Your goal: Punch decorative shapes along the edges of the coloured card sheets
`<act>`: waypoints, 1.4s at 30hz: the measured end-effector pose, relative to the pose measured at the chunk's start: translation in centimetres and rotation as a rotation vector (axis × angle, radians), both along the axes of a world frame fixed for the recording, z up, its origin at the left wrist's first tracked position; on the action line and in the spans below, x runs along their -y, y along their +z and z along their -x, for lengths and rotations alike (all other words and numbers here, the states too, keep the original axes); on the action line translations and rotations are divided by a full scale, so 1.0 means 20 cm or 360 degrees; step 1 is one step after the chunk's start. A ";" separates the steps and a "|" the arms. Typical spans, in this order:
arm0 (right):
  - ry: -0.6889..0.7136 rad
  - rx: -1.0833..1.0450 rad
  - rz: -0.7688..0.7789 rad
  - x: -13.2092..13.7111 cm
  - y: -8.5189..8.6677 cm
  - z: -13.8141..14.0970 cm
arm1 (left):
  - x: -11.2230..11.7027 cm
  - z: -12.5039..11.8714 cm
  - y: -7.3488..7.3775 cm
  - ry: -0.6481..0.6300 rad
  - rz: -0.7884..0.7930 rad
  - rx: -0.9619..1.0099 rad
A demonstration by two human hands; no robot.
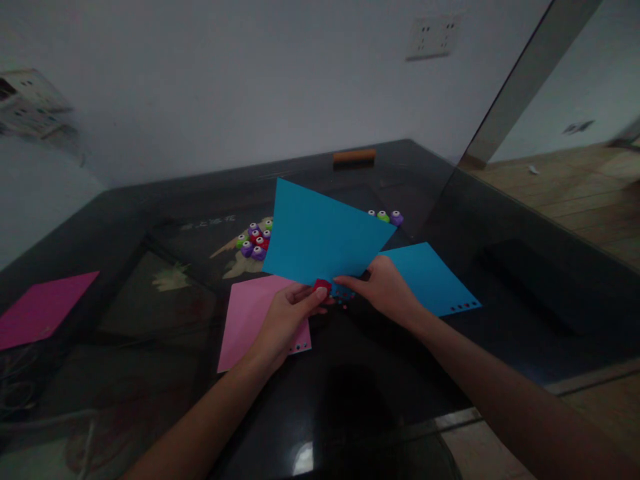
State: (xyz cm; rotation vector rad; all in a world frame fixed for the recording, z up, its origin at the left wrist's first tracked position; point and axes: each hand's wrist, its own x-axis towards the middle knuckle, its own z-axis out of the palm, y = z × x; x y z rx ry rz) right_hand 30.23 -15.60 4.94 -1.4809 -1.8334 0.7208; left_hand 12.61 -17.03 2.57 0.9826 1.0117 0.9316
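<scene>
My left hand (295, 303) is closed on a small red craft punch (322, 285), thumb on top, at the lower edge of a blue paper sheet (325, 233). My right hand (385, 287) pinches that same sheet near its lower right, holding it tilted up off the table. Small punched paper bits (341, 303) show just below the sheet's edge, between the hands. Under my left hand lies a pink sheet (250, 313) with a row of holes along its near edge. Another blue sheet (430, 280), also with holes along its near edge, lies beyond my right wrist.
Several colourful punches (256, 241) are grouped behind the raised sheet on the left, and more punches (384, 217) stand on the right. A magenta sheet (45, 307) lies far left. An orange-brown stick-like object (354, 157) rests at the back of the glossy dark table (280, 413).
</scene>
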 end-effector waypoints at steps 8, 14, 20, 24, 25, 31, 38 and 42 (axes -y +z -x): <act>-0.0015 0.0010 -0.0002 0.00 0.00 0.00 | 0.00 0.00 -0.01 -0.0003 -0.0021 0.0017; -0.0018 0.0002 0.0020 0.00 0.01 0.00 | 0.00 0.01 -0.01 -0.0004 -0.0048 -0.0019; 0.0003 -0.0004 0.0018 0.01 0.01 0.01 | 0.00 0.00 0.01 0.0020 -0.0057 -0.0098; -0.0005 0.0047 -0.0019 0.01 0.01 0.01 | 0.00 0.00 0.01 0.0032 -0.0053 -0.0134; 0.0002 0.0046 -0.0027 0.01 0.01 0.01 | 0.00 0.00 0.01 0.0034 -0.0053 -0.0130; -0.0025 0.0064 -0.0002 0.01 0.00 0.01 | 0.00 0.00 0.01 0.0037 -0.0052 -0.0089; -0.0030 0.0045 -0.0027 0.01 0.01 0.01 | 0.00 0.00 0.02 0.0045 -0.0109 -0.0149; -0.0043 0.0064 0.0008 0.02 0.00 0.01 | 0.01 0.00 0.03 0.0067 -0.0126 -0.0193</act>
